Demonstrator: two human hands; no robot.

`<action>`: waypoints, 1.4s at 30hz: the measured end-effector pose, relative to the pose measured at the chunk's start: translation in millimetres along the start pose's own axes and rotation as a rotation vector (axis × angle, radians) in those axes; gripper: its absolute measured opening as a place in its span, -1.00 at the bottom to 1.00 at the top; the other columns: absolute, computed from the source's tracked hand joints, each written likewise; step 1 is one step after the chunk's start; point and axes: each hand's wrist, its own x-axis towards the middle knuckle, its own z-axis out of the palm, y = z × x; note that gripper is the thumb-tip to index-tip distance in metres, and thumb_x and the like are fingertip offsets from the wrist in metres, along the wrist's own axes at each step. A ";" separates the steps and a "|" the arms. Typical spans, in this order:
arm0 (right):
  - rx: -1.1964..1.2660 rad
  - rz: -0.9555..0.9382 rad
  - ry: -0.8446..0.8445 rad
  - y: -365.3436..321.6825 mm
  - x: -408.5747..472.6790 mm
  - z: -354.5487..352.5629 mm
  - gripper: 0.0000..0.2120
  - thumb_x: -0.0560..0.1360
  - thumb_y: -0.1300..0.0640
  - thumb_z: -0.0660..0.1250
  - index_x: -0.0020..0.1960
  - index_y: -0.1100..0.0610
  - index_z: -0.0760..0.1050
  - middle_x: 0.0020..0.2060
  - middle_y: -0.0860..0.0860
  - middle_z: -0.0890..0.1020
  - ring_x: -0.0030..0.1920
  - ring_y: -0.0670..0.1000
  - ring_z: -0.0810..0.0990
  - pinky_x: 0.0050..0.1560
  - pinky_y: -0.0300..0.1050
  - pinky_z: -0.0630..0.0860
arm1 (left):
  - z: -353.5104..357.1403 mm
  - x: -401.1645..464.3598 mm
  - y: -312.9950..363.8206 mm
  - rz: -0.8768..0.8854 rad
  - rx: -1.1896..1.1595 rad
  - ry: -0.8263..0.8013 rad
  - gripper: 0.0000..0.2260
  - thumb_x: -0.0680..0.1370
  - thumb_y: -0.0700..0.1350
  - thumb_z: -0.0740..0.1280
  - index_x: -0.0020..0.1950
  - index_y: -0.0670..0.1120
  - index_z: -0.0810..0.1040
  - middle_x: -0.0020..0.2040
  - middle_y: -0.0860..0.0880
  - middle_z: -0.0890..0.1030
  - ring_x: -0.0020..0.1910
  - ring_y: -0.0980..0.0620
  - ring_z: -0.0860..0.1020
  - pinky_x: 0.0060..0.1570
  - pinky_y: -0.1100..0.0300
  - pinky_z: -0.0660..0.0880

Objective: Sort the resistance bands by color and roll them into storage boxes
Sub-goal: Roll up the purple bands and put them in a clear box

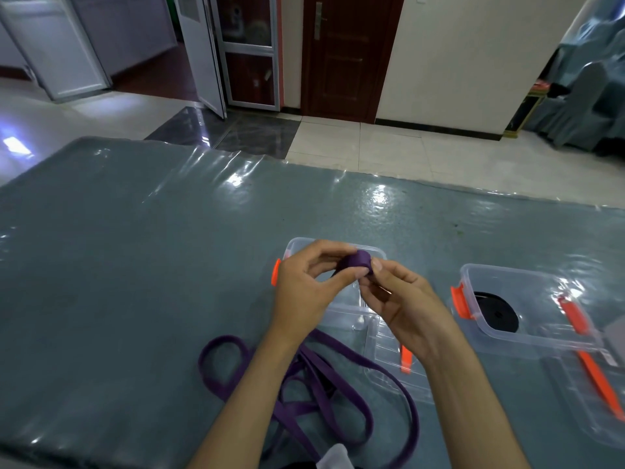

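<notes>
Partly rolled—purple band (356,262), tail loose.

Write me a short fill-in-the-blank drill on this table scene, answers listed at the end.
1. Both hands, left hand and right hand, are rolling a band coloured ____.
2. The rolled band inside the right box is coloured ____.
3. The box latches are coloured ____.

Answers: purple; black; orange

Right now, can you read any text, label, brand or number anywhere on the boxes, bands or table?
None readable.
Purple band held by both hands: no print shows.
Left box and right box: clear plastic, orange latches, no label visible.
Black roll in the right box: no marking legible.
</notes>
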 end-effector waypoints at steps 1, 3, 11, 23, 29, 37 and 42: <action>0.023 0.004 -0.004 -0.4 0.5 0.2 -0.86 0.42 0.16 0.53 -0.05 0.16 0.78 -0.08 0.11 0.77 -0.07 -0.04 0.75 -0.02 -0.23 0.66 | 3.5 -1.7 -2.7 0.008 -0.022 0.029 -0.74 0.46 -0.21 0.63 0.11 -0.04 0.75 0.04 0.03 0.77 0.08 0.02 0.74 0.14 0.26 0.62; 0.060 0.014 -0.002 -1.4 1.1 1.2 -0.86 0.42 0.17 0.52 -0.05 0.17 0.78 -0.09 0.10 0.77 -0.08 -0.04 0.76 -0.04 -0.23 0.67 | 8.7 -3.3 -7.7 0.061 -0.008 0.064 -0.77 0.47 -0.22 0.61 0.09 -0.02 0.76 0.06 0.03 0.76 0.10 -0.01 0.74 0.16 0.21 0.63; 0.080 0.084 -0.011 0.7 -2.3 4.1 -0.82 0.47 0.13 0.47 0.01 0.15 0.78 0.05 0.16 0.77 -0.12 -0.08 0.73 -0.07 -0.24 0.67 | 9.9 -4.7 -22.7 0.162 0.140 -0.027 -0.55 0.51 -0.07 0.59 0.39 0.08 0.63 0.21 0.10 0.69 0.24 -0.05 0.66 0.27 0.17 0.57; -0.546 -0.177 0.198 4.7 1.9 -3.6 -0.79 0.47 -0.16 0.50 -0.03 -0.05 0.77 -0.24 -0.07 0.68 -0.18 -0.09 0.63 -0.01 -0.11 0.55 | 8.0 -11.6 -24.1 0.062 0.212 -0.058 -0.59 0.66 -0.19 0.41 0.50 0.03 0.55 0.22 0.12 0.63 0.29 0.05 0.61 0.30 0.31 0.50; -0.661 -0.493 0.056 -1.4 -1.8 -2.7 -0.74 0.64 0.11 0.42 0.30 -0.08 0.67 0.11 -0.09 0.76 0.02 0.00 0.75 -0.07 -0.17 0.67 | 2.5 -10.1 -19.2 0.007 0.202 -0.188 -0.54 0.68 -0.22 0.36 0.57 0.02 0.47 0.26 0.00 0.58 0.34 -0.01 0.57 0.40 0.18 0.49; -0.641 -0.545 -0.021 -3.8 -2.3 -4.7 -0.76 0.63 0.22 0.42 0.28 0.07 0.63 0.10 0.11 0.69 0.04 0.14 0.75 -0.01 -0.03 0.72 | -1.7 -8.6 -8.3 -0.065 0.052 -0.228 -0.51 0.68 -0.15 0.39 0.55 0.23 0.45 0.30 0.03 0.63 0.36 0.02 0.59 0.42 0.18 0.48; -0.580 -0.554 -0.069 3.5 -3.4 -0.5 -0.75 0.63 0.22 0.40 0.29 0.16 0.63 0.14 0.17 0.68 0.11 0.16 0.74 0.02 -0.01 0.72 | -9.7 -6.2 -10.5 -0.107 -0.065 -0.141 -0.69 0.65 -0.17 0.44 0.39 -0.07 0.56 0.30 -0.07 0.66 0.35 -0.10 0.61 0.39 0.00 0.54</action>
